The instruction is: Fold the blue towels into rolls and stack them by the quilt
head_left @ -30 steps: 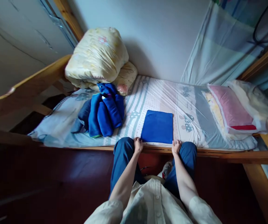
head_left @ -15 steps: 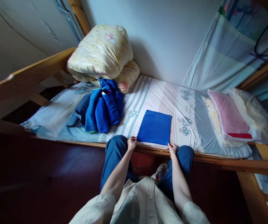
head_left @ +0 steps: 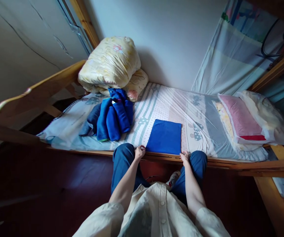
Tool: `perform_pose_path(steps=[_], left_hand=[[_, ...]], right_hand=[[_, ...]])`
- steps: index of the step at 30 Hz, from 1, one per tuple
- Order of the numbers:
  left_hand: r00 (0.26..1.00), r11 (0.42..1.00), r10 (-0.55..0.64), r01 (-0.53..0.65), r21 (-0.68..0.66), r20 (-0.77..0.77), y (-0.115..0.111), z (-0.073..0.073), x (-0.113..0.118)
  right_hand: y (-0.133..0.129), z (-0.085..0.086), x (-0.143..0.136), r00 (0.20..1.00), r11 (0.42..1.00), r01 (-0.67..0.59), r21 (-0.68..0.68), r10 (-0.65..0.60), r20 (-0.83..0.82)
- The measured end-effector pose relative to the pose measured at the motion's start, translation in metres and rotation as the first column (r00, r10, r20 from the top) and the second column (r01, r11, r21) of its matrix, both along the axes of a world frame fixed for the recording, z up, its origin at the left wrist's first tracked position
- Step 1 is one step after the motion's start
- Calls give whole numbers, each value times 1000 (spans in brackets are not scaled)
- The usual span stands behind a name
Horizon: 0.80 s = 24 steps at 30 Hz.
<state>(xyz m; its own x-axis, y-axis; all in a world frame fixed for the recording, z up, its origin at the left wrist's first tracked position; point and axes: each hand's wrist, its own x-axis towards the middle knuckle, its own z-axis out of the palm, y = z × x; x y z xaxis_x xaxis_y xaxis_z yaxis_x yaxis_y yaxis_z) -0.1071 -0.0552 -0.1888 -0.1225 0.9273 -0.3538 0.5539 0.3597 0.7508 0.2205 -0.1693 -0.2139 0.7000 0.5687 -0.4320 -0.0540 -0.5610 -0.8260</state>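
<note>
A flat blue cloth (head_left: 163, 136), roughly square, lies on the patterned bed sheet (head_left: 154, 102) with its near edge at the front of the bed. My left hand (head_left: 139, 151) pinches its near left corner. At the near right corner, the fingers of my right hand (head_left: 184, 157) are closed on the same cloth. Both wrists are close to my knees. To the left lies a bunch of rolled blue cloths (head_left: 113, 120), with a dark grey-blue cloth (head_left: 92, 120) beside them.
A bulky cream bedding bundle (head_left: 111, 62) rests on a folded one at the back left. Pink bedding in a clear bag (head_left: 242, 115) lies at the right. A wooden rail (head_left: 28, 97) bounds the left end, and a pale curtain (head_left: 213, 65) hangs behind.
My view has tilted and shifted slightly. The cloth's near edge sits a little straighter, and both hands keep hold of its near corners.
</note>
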Motion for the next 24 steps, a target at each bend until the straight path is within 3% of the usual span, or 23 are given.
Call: perform_pose_path(steps=[9,24], left_hand=[[996,996,-74,76,-39,43,-5,6,-7],[992,988,-102,92,126,74,10,4,3]], right_hand=[[-10,13,1,975,971,-212,109,217,-41],[9,10,3,953,941,-256,220,208,219]])
